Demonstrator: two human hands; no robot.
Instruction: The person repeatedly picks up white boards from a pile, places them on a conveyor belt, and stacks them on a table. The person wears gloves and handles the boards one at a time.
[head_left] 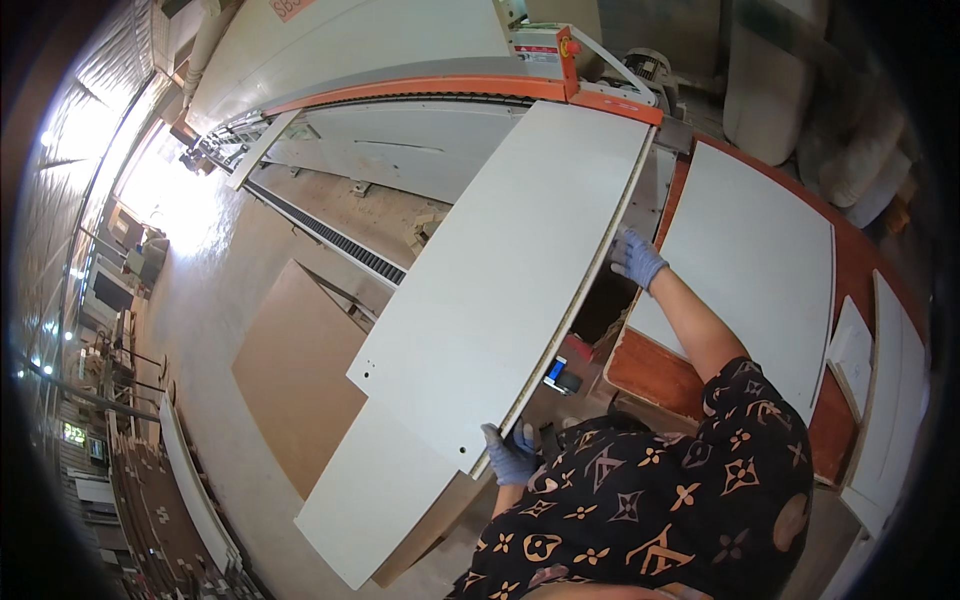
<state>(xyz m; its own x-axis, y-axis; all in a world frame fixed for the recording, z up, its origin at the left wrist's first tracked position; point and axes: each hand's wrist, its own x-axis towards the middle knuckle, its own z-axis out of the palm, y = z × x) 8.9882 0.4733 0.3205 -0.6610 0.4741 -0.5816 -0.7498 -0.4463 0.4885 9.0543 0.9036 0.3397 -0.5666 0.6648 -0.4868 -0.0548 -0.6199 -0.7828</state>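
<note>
Curling round the side of a long, white, notched board [490,290], the left hand [510,456] holds it while the right hand [638,258] touches farther up, grip unclear; with its far end at the orange-and-white machine [390,50], work seems underway, most apparently left.

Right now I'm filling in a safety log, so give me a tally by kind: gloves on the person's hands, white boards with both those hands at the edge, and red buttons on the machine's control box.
Gloves, on left hand and right hand: 2
White board: 1
Red button on control box: 1
Total: 4
</note>
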